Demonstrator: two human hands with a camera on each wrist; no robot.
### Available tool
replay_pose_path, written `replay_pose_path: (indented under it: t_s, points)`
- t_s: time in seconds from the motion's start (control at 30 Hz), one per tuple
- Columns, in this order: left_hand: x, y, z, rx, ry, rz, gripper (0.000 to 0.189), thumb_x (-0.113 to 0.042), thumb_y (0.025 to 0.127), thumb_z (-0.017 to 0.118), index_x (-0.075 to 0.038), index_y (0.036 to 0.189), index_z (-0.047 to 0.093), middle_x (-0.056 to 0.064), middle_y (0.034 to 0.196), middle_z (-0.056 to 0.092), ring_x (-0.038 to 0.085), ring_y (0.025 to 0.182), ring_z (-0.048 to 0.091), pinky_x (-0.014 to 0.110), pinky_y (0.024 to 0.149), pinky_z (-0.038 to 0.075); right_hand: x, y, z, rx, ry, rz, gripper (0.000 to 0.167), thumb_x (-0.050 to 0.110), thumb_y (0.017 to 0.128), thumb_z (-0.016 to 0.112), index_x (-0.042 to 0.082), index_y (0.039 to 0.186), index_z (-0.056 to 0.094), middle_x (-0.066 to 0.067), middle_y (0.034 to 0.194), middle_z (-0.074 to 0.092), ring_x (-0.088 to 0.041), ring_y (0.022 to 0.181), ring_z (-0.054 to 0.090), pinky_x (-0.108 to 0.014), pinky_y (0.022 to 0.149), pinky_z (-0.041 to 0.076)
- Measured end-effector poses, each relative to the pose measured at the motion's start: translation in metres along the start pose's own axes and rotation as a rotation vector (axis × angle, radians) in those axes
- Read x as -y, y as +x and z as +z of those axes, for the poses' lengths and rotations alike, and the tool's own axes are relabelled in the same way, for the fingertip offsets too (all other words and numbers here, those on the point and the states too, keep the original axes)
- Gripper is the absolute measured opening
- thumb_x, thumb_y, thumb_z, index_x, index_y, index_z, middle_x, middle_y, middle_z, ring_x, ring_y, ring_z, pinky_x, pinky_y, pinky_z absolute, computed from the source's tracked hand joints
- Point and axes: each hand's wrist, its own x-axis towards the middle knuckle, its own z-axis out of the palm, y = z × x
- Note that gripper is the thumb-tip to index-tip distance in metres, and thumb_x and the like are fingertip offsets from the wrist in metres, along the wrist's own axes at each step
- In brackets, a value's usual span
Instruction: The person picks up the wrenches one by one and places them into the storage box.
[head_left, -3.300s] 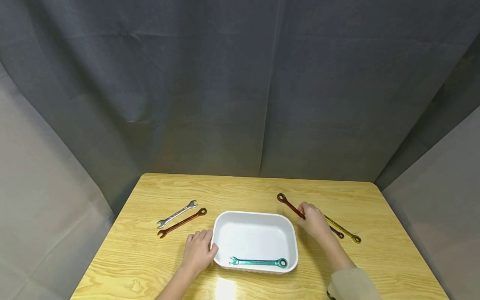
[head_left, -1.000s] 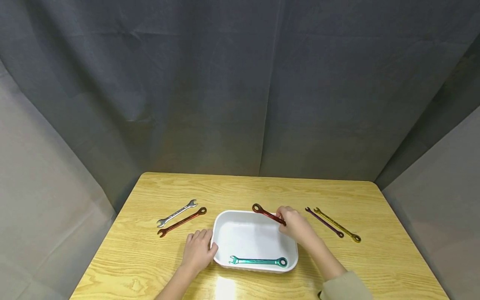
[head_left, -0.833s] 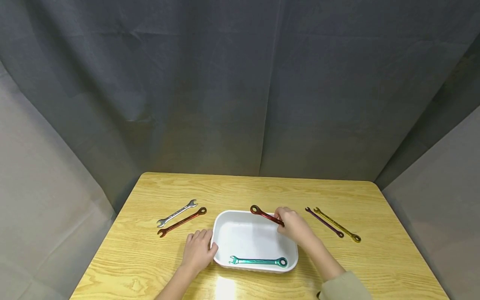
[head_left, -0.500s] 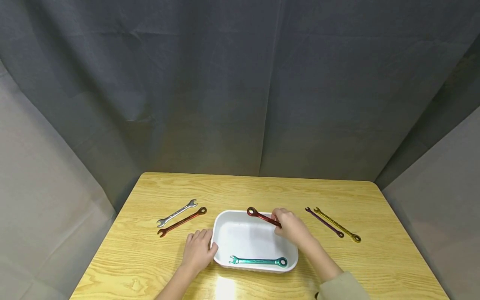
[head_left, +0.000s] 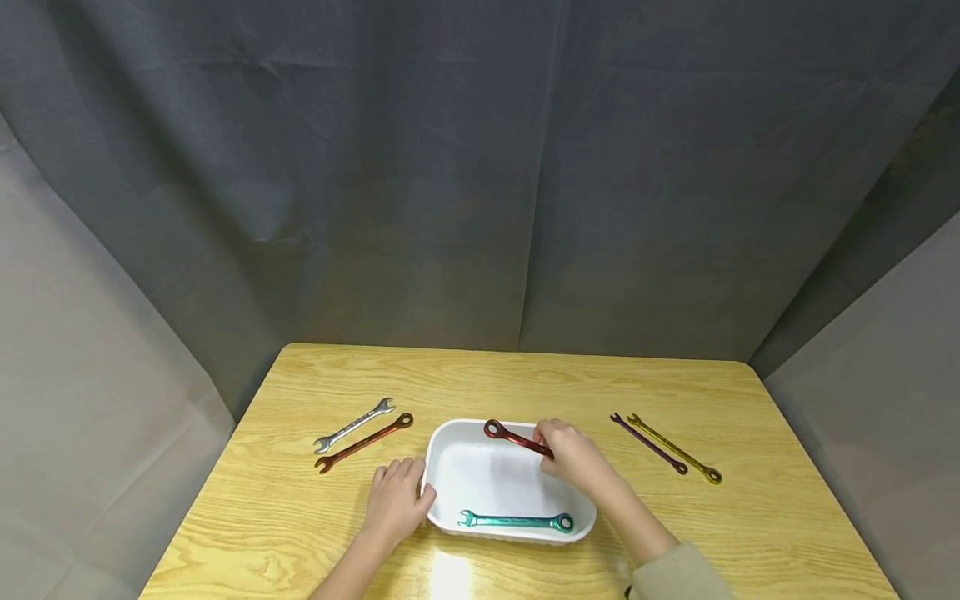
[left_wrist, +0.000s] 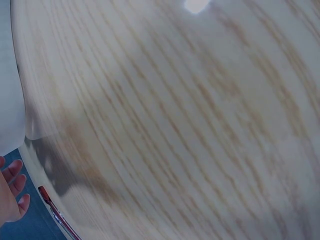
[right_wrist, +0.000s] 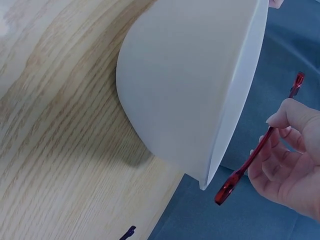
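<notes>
A white rectangular tub point(head_left: 480, 479) stands on the table. My left hand point(head_left: 397, 502) holds its left rim, thumb over the edge; the left wrist view shows some curved fingers point(left_wrist: 13, 186). My right hand point(head_left: 572, 457) pinches a red combination wrench point(head_left: 517, 438) between thumb and fingers, above the tub's back right part. In the right wrist view, the red wrench point(right_wrist: 257, 147) hangs slantwise beyond the tub wall point(right_wrist: 175, 85), apart from it. Its ring end points left in the head view; the other end is hidden by the hand. A teal combination wrench point(head_left: 516, 522) lies inside along the tub's near wall.
Left of the tub lie a silver open-end wrench point(head_left: 354, 426) and a reddish-brown combination wrench point(head_left: 363, 443). To the right lie a thin purple wrench point(head_left: 648, 443) and a gold combination wrench point(head_left: 675, 450). A grey curtain point(head_left: 450, 208) hangs behind the wooden table point(head_left: 247, 533).
My right hand has carried the red wrench leftward from the table's right side to over the tub, and lately a little further left and lower. The left hand has stayed at the rim.
</notes>
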Motion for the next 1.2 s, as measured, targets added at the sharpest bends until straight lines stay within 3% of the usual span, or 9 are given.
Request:
replay_pose_path:
  t_s: [0.43, 0.77, 1.2]
  points:
    - [0.001, 0.001, 0.000, -0.010, 0.020, 0.008, 0.034, -0.031, 0.083, 0.053, -0.010, 0.109, 0.059, 0.003, 0.099, 0.063, 0.020, 0.087, 0.054, 0.040, 0.081, 0.037, 0.004, 0.000, 0.010, -0.004, -0.002, -0.038, 0.023, -0.002, 0.062, 0.067, 0.009, 0.080, 0.055, 0.004, 0.068, 0.047, -0.010, 0.061, 0.041, -0.027, 0.056, 0.038]
    - [0.000, 0.001, -0.002, -0.018, 0.022, 0.013, 0.033, -0.031, 0.082, 0.052, -0.011, 0.107, 0.060, 0.003, 0.096, 0.063, 0.020, 0.085, 0.054, 0.040, 0.080, 0.038, 0.003, -0.002, 0.016, -0.048, -0.006, -0.133, 0.024, -0.003, 0.060, 0.067, 0.008, 0.078, 0.056, 0.006, 0.066, 0.049, -0.008, 0.062, 0.043, -0.023, 0.055, 0.039]
    - [0.000, 0.000, -0.001, -0.014, 0.030, 0.007, 0.035, -0.031, 0.082, 0.052, -0.010, 0.109, 0.059, 0.003, 0.095, 0.062, 0.020, 0.085, 0.053, 0.041, 0.081, 0.037, 0.010, -0.003, 0.021, -0.013, 0.010, -0.131, 0.024, -0.002, 0.061, 0.067, 0.010, 0.079, 0.055, 0.005, 0.069, 0.048, -0.008, 0.062, 0.042, -0.021, 0.051, 0.037]
